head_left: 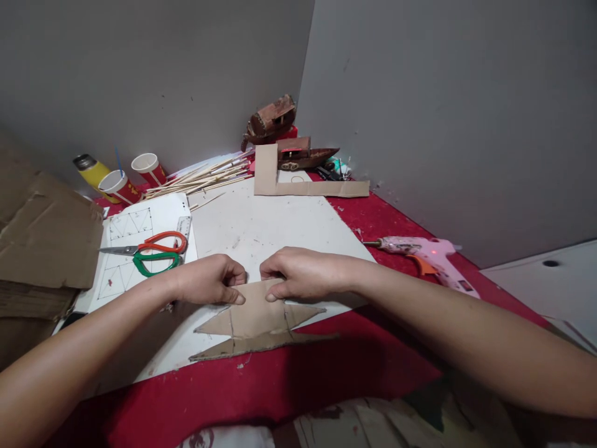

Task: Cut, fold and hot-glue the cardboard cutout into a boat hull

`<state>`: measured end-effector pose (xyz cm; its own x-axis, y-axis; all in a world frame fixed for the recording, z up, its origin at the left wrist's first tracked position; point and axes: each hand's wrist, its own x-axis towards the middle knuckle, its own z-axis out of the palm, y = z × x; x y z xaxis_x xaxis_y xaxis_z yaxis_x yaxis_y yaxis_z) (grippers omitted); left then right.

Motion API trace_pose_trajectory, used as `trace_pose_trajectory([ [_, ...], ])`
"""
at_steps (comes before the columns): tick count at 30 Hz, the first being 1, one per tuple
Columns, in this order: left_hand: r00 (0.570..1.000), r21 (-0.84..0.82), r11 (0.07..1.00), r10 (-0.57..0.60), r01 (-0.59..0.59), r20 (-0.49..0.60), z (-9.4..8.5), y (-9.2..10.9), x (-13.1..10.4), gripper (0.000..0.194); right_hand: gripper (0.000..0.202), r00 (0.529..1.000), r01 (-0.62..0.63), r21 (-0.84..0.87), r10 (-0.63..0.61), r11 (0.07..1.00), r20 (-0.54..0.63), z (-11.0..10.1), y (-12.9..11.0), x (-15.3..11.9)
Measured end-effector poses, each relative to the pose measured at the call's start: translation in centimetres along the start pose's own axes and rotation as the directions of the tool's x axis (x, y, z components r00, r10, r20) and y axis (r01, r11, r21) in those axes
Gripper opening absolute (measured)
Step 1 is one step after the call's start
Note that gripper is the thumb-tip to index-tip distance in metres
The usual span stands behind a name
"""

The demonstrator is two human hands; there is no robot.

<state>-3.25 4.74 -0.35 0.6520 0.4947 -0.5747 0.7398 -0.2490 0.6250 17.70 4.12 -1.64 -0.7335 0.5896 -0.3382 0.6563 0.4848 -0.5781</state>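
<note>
Cardboard cutout (259,316), brown with pointed side flaps, its far edge pinched by left hand (212,280) and right hand (301,274) above a flat white board (233,227), should prove light, stiffish, crease-prone at the tips, best held mid-panel.

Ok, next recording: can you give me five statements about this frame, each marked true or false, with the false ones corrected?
1. The left hand and right hand both grip the cut cardboard piece. True.
2. The scissors have two green handles. False: one handle is orange, the other green.
3. The pink hot glue gun lies off to the person's right. True.
4. The thin wooden sticks stand upright. False: they lie in a loose pile beside the paper cups.
5. The L-shaped cardboard strip lies between the two hands. False: it lies beyond them, in front of the model boats.
</note>
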Motion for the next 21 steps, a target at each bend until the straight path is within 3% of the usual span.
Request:
trace_pose_trajectory([
  [6,0.999,0.012,0.999,0.041,-0.041,-0.017,0.1,-0.3,0.2,0.017,0.013,1.000,0.010,-0.039,-0.011,0.999,-0.026,0.4,0.4,-0.1],
  [17,0.989,0.213,0.974,0.104,-0.079,-0.107,0.8,0.8,-0.9,0.015,0.011,0.991,0.096,-0.149,-0.108,0.984,-0.074,1.3,0.5,-1.0],
  [21,0.989,0.185,0.977,0.119,-0.102,-0.083,0.8,0.1,-0.3,0.020,0.011,0.997,0.077,-0.142,-0.080,0.987,-0.014,1.0,0.7,-0.5],
])
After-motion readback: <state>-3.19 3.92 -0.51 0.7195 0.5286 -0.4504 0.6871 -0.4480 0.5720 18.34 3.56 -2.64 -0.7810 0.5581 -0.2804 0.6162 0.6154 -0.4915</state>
